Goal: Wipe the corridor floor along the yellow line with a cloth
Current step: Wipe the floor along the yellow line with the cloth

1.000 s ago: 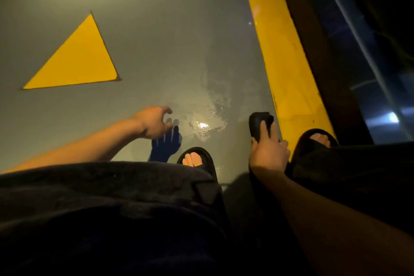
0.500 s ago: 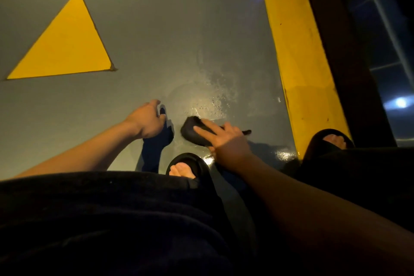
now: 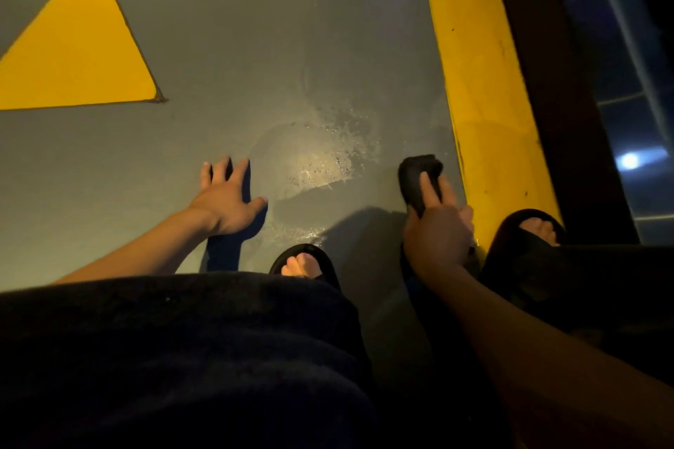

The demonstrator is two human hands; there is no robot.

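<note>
Dark cloth, bunched into soft lump, is pressed to grey floor at right of centre, just beside yellow line. Cloth is pinned under straight fingers of right hand. Left hand is laid flat on floor at centre, fingers spread, nothing grasped. Glossy wet patch is seen between hands. Yellow triangle is painted at upper left. Black sandals are worn; lower frame is blocked by dark-clothed knees.
</note>
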